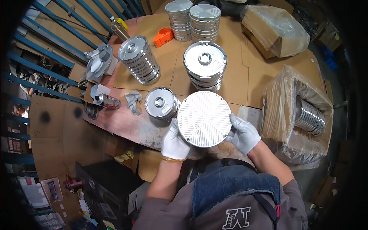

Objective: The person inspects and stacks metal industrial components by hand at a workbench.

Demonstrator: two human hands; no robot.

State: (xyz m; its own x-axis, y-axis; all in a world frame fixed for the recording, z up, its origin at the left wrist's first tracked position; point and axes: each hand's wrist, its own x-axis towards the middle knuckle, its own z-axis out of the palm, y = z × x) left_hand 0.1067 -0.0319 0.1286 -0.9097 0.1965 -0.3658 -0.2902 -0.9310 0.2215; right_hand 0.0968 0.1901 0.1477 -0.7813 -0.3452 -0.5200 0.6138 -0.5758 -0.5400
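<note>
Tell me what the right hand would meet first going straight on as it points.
The right hand would first meet the ribbed silver disc it touches at the edge; depth beyond is unclear.

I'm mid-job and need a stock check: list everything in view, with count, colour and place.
Ridged disc: 1, silver, between both hands
Disc stacks: 5, silver, on table
Table: 1, brown cardboard over reddish top, centre
Orange ring-shaped thing: 1, orange, by far stacks
Wrapped boxes: 2, brown, right; nearer one holds ribbed silver pieces
Rag: 1, grey, table's left
Spray can: 1, mixed colours, table's left edge
Blue bars: several, left
Cardboard panel: 1, brown, black-spotted, left
Black case: 1, lower left
Clutter: uncounted, mixed, left and rim
Bracelet: 1, gold-coloured, left wrist
Left grip: 1, white-gloved, disc's left
Right grip: 1, white-gloved, disc's right
</note>
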